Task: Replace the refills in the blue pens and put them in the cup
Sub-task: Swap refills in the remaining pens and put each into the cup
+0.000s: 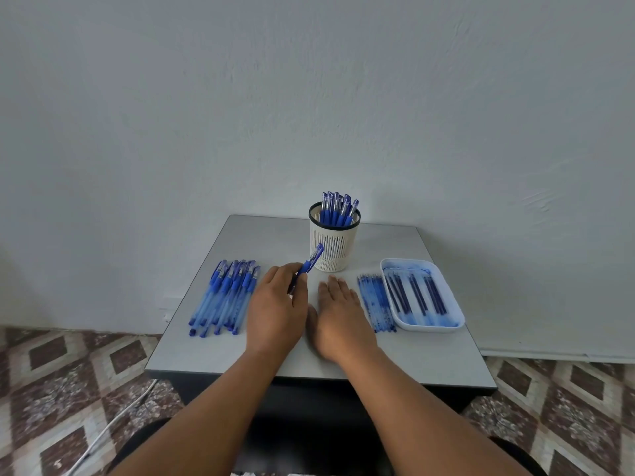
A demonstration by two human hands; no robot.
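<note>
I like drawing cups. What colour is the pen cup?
Cream cup with a black rim, head view.

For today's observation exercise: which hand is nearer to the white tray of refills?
Right. The right hand lies flat beside the loose refills, just left of the white tray. The left hand is farther left, holding a pen.

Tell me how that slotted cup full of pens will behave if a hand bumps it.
The cup is tall and narrow with pens sticking up past its rim, so it may tip. It looks like light plastic, so it would probably slide easily on the smooth table.
</note>
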